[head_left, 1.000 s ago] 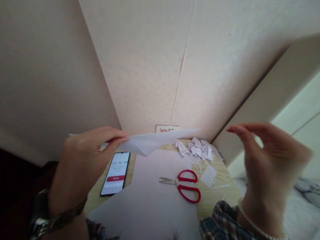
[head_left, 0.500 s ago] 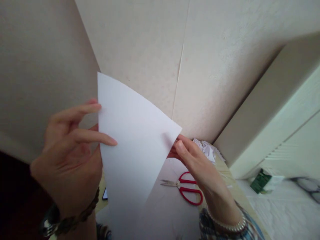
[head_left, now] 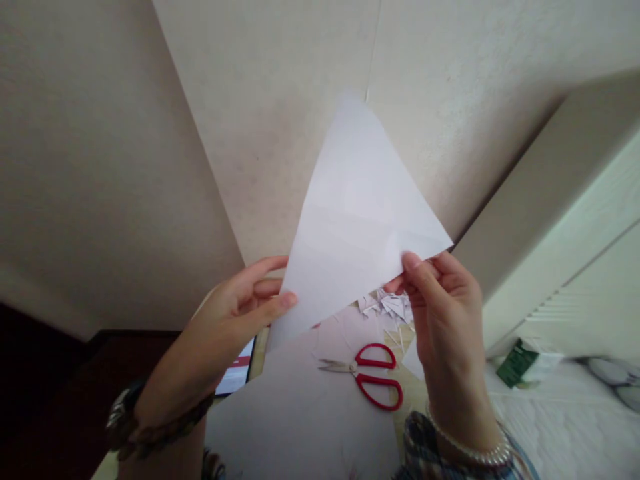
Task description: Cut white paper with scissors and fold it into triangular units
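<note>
A white sheet of paper (head_left: 355,207) is held up in the air, tilted, with one corner pointing up toward the wall. My left hand (head_left: 240,303) pinches its lower left edge, thumb in front and fingers behind. At the lower right edge, close to a corner, my right hand (head_left: 440,293) grips it between thumb and fingers. Beneath it, scissors (head_left: 367,373) with red handles lie slightly open on more white paper (head_left: 310,420). Neither hand touches the scissors.
Cut paper scraps (head_left: 390,307) are heaped at the back of the table, by the wall (head_left: 280,167). A lit screen device (head_left: 235,373) lies partly behind my left forearm. On a white quilted surface at right are a green box (head_left: 520,363) and eyeglasses (head_left: 615,373).
The paper has turned and shifted right, its corner now pointing up. My left hand has moved right and changed its hold to a thumb pinch. My right hand has moved right.
</note>
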Available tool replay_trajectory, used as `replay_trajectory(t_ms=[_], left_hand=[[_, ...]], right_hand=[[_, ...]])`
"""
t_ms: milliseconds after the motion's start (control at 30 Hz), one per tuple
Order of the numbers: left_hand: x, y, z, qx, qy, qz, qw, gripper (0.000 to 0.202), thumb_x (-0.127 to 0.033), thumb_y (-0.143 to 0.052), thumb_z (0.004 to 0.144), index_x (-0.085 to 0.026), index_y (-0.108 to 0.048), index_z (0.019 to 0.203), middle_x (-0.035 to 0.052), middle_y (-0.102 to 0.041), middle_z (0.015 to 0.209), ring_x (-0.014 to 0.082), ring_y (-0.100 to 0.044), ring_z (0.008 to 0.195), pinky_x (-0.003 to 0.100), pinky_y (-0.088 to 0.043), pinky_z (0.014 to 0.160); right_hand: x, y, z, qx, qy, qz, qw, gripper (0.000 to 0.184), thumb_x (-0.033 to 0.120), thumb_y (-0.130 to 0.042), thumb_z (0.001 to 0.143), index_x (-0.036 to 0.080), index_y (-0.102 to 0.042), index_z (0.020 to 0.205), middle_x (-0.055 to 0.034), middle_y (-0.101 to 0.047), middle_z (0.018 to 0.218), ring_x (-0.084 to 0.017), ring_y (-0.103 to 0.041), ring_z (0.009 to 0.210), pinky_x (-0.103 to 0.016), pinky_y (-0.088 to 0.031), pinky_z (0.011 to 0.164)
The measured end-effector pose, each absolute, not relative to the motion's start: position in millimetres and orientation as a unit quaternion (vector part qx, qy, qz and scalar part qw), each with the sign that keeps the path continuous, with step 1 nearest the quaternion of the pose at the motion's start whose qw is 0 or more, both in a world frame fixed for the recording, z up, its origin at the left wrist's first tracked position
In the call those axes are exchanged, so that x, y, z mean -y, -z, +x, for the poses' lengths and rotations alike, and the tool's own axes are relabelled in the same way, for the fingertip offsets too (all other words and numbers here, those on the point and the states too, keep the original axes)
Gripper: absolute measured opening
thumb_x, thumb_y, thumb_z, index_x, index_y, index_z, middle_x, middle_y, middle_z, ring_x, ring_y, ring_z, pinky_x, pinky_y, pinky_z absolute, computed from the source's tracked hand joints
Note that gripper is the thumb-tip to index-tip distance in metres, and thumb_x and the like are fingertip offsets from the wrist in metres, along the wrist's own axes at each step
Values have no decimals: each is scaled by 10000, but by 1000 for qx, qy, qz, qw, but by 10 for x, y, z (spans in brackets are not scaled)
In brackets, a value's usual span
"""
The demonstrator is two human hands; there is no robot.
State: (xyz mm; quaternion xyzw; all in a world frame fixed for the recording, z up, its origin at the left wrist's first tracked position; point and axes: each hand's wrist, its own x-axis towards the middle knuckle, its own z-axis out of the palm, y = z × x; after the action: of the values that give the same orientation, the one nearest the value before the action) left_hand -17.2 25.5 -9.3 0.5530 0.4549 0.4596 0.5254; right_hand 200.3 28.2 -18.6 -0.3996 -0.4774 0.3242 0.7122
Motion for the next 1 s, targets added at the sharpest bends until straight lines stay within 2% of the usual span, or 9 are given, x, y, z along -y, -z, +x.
replay_trajectory(t_ms=[133,233,333,400,533,567,733,900,1000], left_hand=[[-232,83,-137,-458,-425,549,556,193,-285,-696,808,-236,-712,993,13,-782,712,203,-740,557,240,-571,459],[-222,43,-145,-462,-438,540,551,343,-272,-732,776,-230,-689,1113,-14,-733,629,171,-693,474,192,-499,389],[-198,-5,-168,-455,-478,522,541,707,-245,-770,740,-291,-499,1391,-51,-722,622,128,-615,371,171,-459,351],[-175,-23,-193,-448,-496,518,534,743,-253,-773,745,-332,-458,1414,-70,-707,587,115,-568,328,160,-429,322],[-129,-35,-239,-440,-523,510,522,234,-389,-747,795,-263,-732,992,-27,-673,492,108,-554,354,141,-417,328],[-119,-40,-247,-432,-533,509,519,217,-441,-729,810,-250,-757,909,-7,-684,499,105,-563,373,138,-427,343],[-119,-41,-284,-354,-561,522,536,406,-590,-634,854,-234,-817,921,61,-756,625,118,-601,432,173,-484,415],[-136,-17,-337,-327,-568,560,507,734,-854,-513,715,-187,-804,814,93,-738,690,165,-604,487,226,-442,363],[-111,-35,-333,-399,-542,614,413,545,-732,-648,741,-204,-699,612,8,-617,547,117,-523,450,203,-421,401]], right_hand=[[-279,154,2020,468,-339,-382,721,111,210,-684,841,209,-638,739,60,-636,517,-96,-596,468,-209,-469,503],[-275,125,2049,463,-341,-372,729,23,187,-676,837,210,-676,836,63,-651,550,-93,-610,449,-209,-467,479],[-244,95,2122,470,-305,-370,741,397,165,-704,819,274,-627,1192,79,-689,621,-126,-662,481,-245,-517,505],[-209,85,2187,506,-274,-382,723,539,169,-734,808,321,-576,1300,60,-736,721,-164,-722,581,-284,-564,554],[-140,95,2281,578,-246,-439,642,339,196,-761,813,307,-716,1131,4,-789,891,-216,-770,854,-296,-595,646],[-126,100,2289,574,-230,-459,638,278,204,-764,817,302,-740,1076,7,-795,885,-207,-769,850,-284,-588,648],[-65,97,2293,546,-113,-527,642,43,257,-785,814,286,-763,836,50,-771,733,-147,-717,684,-247,-516,623],[0,39,2368,606,-61,-535,585,125,260,-765,818,270,-710,706,62,-655,643,-131,-592,631,-257,-411,591],[7,4,2445,658,-54,-517,544,153,272,-729,837,268,-681,692,44,-610,695,-146,-551,672,-274,-384,604]])
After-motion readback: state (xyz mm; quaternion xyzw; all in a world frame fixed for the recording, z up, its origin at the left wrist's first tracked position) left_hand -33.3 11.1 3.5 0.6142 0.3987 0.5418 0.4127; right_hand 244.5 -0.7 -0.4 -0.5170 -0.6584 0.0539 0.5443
